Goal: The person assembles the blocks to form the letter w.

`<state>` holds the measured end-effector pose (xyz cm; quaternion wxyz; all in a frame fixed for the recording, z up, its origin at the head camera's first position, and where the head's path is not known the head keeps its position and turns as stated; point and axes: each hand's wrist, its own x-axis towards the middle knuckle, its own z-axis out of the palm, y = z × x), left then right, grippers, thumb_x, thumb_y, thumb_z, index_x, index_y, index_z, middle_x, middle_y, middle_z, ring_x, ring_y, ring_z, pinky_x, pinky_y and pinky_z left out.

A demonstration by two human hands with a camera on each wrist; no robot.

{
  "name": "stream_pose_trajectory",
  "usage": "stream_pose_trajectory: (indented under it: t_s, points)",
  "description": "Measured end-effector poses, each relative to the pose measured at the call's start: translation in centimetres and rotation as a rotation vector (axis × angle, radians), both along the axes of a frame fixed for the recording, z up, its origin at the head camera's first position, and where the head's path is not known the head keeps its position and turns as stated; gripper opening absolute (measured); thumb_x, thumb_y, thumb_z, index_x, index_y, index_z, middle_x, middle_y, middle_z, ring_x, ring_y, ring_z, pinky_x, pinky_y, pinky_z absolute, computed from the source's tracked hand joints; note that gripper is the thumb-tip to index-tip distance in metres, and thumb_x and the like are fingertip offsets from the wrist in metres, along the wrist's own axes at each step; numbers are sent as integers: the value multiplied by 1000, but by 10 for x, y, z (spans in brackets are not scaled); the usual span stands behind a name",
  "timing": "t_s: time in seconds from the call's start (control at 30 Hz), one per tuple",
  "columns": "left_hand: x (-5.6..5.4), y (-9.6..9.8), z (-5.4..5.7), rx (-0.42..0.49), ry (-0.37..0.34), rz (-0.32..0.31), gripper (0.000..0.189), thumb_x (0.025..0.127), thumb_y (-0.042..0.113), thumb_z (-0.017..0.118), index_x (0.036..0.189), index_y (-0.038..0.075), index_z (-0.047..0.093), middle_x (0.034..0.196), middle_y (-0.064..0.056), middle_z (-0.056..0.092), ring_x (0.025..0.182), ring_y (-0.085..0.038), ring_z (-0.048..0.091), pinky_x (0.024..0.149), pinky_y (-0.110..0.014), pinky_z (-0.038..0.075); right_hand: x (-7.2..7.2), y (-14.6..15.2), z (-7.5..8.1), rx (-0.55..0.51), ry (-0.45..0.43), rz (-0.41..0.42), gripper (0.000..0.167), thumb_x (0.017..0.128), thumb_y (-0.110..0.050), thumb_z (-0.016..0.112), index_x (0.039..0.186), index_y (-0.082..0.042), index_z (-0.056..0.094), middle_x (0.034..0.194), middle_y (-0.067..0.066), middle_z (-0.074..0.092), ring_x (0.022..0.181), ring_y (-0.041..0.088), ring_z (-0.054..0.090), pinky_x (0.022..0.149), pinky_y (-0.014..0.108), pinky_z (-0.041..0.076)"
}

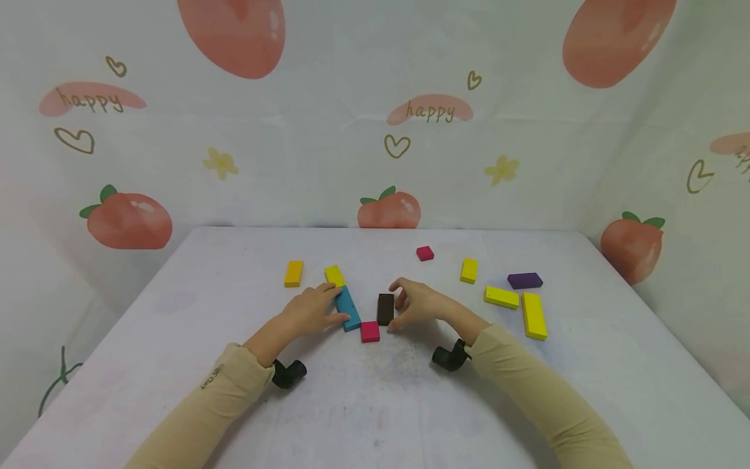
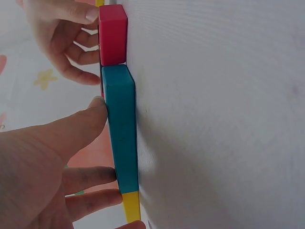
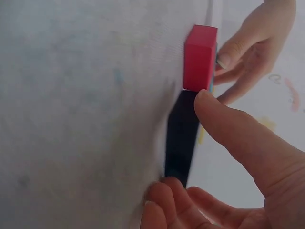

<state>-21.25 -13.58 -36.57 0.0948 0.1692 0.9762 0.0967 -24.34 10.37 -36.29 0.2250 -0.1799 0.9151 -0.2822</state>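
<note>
My left hand (image 1: pixel 308 309) rests on a blue block (image 1: pixel 348 309), its thumb near the close end and its extended fingers towards the far end. A yellow block (image 1: pixel 334 275) continues the row beyond the blue one. The near corner of the blue block meets a red block (image 1: pixel 370 331). To the right of these, my right hand (image 1: pixel 423 305) has a black block (image 1: pixel 385 309) between its thumb and curled fingers. In the right wrist view the thumb touches the black block's near end, beside the red block (image 3: pixel 200 59), and fingertips (image 3: pixel 171 183) reach its far end.
An orange block (image 1: pixel 294 273) lies left of the row. Further back sits a small red block (image 1: pixel 425 253). On the right are a purple block (image 1: pixel 524 281) and several yellow ones, including a long yellow block (image 1: pixel 534 316). A printed curtain (image 1: pixel 316 130) hangs behind the table.
</note>
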Motion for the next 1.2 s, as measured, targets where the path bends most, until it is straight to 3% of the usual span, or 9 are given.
stream_pose_trajectory:
  t_s: [0.23,0.63,0.93,1.2]
  points:
    - [0,0,1,-16,-6,8,67,88,44,60,140,5,41,145,-18,40,120,-38,49,98,-50,47,-7,-5,17,8,65,63,58,76,-26,76,125,-8,49,109,10,62,91,20,58,80,31,54]
    - [1,3,0,-22,-10,24,66,89,43,58,140,6,41,144,-18,41,120,-40,50,97,-52,46,-35,-39,36,-6,213,135,45,84,-28,69,120,-4,57,109,13,64,96,23,59,82,28,55]
    - [3,2,-1,-8,3,6,65,89,42,58,140,4,41,145,-18,40,123,-42,47,99,-56,43,-54,-64,39,-4,227,169,41,87,-26,66,120,-5,57,112,13,64,106,25,56,87,29,53]
    - [5,2,2,-8,54,-21,62,88,41,60,135,2,47,140,-16,46,114,-37,53,95,-52,47,-67,-80,35,14,217,187,37,88,-27,64,118,-7,59,115,12,63,107,25,56,88,30,52]
